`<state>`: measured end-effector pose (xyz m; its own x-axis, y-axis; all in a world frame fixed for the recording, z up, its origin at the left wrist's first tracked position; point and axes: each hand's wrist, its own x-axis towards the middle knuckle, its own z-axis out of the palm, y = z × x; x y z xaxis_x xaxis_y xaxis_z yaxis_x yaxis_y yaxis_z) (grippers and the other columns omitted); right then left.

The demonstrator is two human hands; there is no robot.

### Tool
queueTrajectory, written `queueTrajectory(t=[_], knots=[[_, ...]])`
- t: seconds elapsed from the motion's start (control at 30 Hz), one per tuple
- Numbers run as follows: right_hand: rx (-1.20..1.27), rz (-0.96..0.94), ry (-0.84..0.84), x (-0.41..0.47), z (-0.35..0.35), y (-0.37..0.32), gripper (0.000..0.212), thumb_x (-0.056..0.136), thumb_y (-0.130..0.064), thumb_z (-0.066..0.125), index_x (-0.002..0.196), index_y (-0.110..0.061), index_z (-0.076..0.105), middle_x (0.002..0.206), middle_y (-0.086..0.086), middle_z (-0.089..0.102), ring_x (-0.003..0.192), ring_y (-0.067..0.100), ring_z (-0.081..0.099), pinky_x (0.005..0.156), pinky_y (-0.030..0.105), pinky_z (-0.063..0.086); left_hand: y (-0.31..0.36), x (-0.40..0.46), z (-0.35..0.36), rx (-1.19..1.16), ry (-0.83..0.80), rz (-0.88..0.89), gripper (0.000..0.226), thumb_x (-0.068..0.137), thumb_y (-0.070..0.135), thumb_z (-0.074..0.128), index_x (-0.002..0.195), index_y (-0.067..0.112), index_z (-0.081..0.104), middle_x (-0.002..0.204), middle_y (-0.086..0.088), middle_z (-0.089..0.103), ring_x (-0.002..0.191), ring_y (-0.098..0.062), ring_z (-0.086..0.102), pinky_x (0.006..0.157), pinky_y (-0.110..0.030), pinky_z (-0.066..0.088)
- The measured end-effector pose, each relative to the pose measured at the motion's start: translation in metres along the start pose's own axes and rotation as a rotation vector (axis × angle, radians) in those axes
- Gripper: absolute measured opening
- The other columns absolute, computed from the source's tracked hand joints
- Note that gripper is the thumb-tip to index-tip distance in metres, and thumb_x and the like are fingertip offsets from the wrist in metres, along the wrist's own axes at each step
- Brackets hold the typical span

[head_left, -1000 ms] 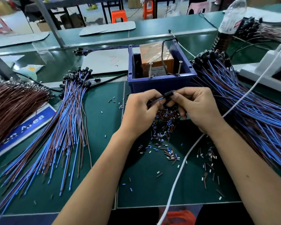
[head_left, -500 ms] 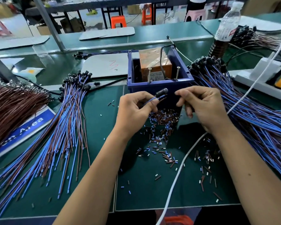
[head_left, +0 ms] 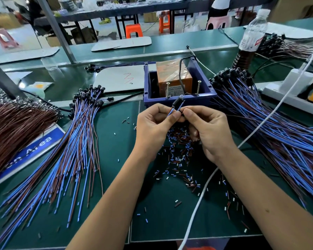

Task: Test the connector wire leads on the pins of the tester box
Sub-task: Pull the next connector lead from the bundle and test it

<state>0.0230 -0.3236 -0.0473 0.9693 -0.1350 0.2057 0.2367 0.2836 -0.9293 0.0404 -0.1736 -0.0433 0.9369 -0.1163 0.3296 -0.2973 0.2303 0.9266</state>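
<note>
A blue open-topped tester box point(head_left: 179, 101) stands at the middle of the green mat, holding an orange block point(head_left: 172, 78) and two upright metal pins point(head_left: 168, 89) point(head_left: 199, 87). Just in front of the box I hold a small black connector point(head_left: 177, 103) with blue wire leads. My left hand point(head_left: 155, 127) pinches the leads below the connector. My right hand point(head_left: 208, 129) pinches the leads from the right side, its fingertips meeting the left hand's. The connector sits below the pins and touches neither.
A fan of blue and brown wires point(head_left: 61, 159) lies left, a larger pile point(head_left: 278, 134) lies right. Cut insulation bits point(head_left: 179, 159) litter the mat. A white cable point(head_left: 206, 186) crosses under my right arm. A bottle point(head_left: 251, 38) and a power strip point(head_left: 293, 94) stand at right.
My right hand, apart from the connector half a second ago, has closed in and now pinches the leads together with the left hand. The connector has risen slightly toward the box.
</note>
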Motion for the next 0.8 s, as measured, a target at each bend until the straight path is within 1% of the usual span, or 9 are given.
queueTrajectory(t=[0.1, 0.17, 0.23, 0.33, 0.4, 0.47, 0.57, 0.67, 0.8], knots=[[0.042, -0.056, -0.045, 0.000, -0.003, -0.006, 0.011, 0.103, -0.012, 0.060, 0.096, -0.010, 0.069, 0.092, 0.011, 0.077, 0.044, 0.013, 0.047, 0.040, 0.020, 0.037, 0.004, 0.000, 0.004, 0.027, 0.045, 0.088, 0.014, 0.091, 0.006, 0.074, 0.085, 0.018, 0.072, 0.087, -0.014, 0.079, 0.080, -0.018, 0.075, 0.074, -0.022, 0.056], [0.083, -0.074, -0.074, 0.001, -0.006, -0.010, 0.014, 0.108, -0.016, 0.053, 0.097, -0.012, 0.060, 0.101, 0.014, 0.078, 0.043, 0.015, 0.051, 0.041, 0.021, 0.038, 0.006, 0.000, 0.004, 0.108, 0.110, 0.172, 0.023, 0.090, 0.007, 0.076, 0.081, 0.028, 0.072, 0.084, -0.014, 0.077, 0.080, -0.019, 0.073, 0.073, -0.023, 0.055], [0.087, -0.087, -0.066, 0.001, -0.007, -0.011, 0.015, 0.110, -0.018, 0.051, 0.097, -0.014, 0.058, 0.096, 0.014, 0.078, 0.043, 0.015, 0.051, 0.042, 0.021, 0.039, 0.006, -0.001, 0.005, 0.148, 0.190, 0.230, 0.023, 0.090, 0.007, 0.077, 0.082, 0.027, 0.070, 0.083, -0.010, 0.077, 0.078, -0.018, 0.073, 0.072, -0.024, 0.055], [-0.007, -0.164, 0.019, 0.000, -0.008, -0.010, 0.015, 0.107, -0.017, 0.057, 0.101, -0.014, 0.070, 0.078, 0.007, 0.071, 0.045, 0.013, 0.046, 0.042, 0.022, 0.037, 0.008, -0.002, 0.003, 0.160, 0.254, 0.280, 0.017, 0.091, 0.004, 0.075, 0.090, 0.019, 0.068, 0.078, 0.003, 0.076, 0.076, -0.017, 0.075, 0.073, -0.025, 0.056], [-0.054, -0.216, 0.102, 0.000, -0.010, -0.010, 0.016, 0.106, -0.015, 0.060, 0.105, -0.014, 0.076, 0.074, 0.005, 0.068, 0.049, 0.013, 0.044, 0.044, 0.024, 0.037, 0.008, -0.001, 0.000, 0.204, 0.289, 0.295, 0.013, 0.093, 0.006, 0.074, 0.095, 0.018, 0.069, 0.074, 0.007, 0.074, 0.075, -0.017, 0.074, 0.072, -0.024, 0.055], [-0.099, -0.270, 0.183, 0.001, -0.012, -0.010, 0.019, 0.105, -0.011, 0.060, 0.111, -0.012, 0.077, 0.076, 0.003, 0.069, 0.051, 0.013, 0.046, 0.047, 0.023, 0.038, 0.009, -0.001, -0.001, 0.260, 0.328, 0.309, 0.008, 0.095, 0.009, 0.072, 0.096, 0.017, 0.070, 0.071, 0.007, 0.070, 0.074, -0.017, 0.072, 0.073, -0.023, 0.052], [-0.226, -0.343, 0.250, 0.002, -0.013, -0.010, 0.022, 0.104, -0.006, 0.058, 0.118, -0.011, 0.074, 0.083, 0.003, 0.075, 0.052, 0.015, 0.051, 0.051, 0.024, 0.045, 0.008, 0.000, 0.000, 0.295, 0.379, 0.313, 0.005, 0.097, 0.010, 0.070, 0.094, 0.012, 0.071, 0.067, 0.006, 0.066, 0.069, -0.021, 0.068, 0.075, -0.030, 0.053], [-0.356, -0.396, 0.329, 0.002, -0.012, -0.009, 0.011, 0.103, -0.010, 0.062, 0.109, -0.009, 0.070, 0.083, 0.001, 0.077, 0.050, 0.014, 0.057, 0.053, 0.027, 0.049, 0.007, 0.001, 0.002, 0.328, 0.433, 0.308, 0.009, 0.097, 0.008, 0.069, 0.090, 0.011, 0.071, 0.065, 0.010, 0.062, 0.067, -0.031, 0.064, 0.073, -0.037, 0.054], [-0.516, -0.468, 0.425, 0.002, -0.009, -0.010, 0.013, 0.100, -0.012, 0.066, 0.104, -0.009, 0.078, 0.083, -0.006, 0.076, 0.072, 0.007, 0.072, 0.070, 0.024, 0.057, 0.007, 0.003, 0.005, 0.400, 0.470, 0.328, 0.014, 0.096, 0.006, 0.070, 0.085, 0.016, 0.071, 0.062, 0.012, 0.060, 0.064, -0.033, 0.063, 0.064, -0.037, 0.053]])
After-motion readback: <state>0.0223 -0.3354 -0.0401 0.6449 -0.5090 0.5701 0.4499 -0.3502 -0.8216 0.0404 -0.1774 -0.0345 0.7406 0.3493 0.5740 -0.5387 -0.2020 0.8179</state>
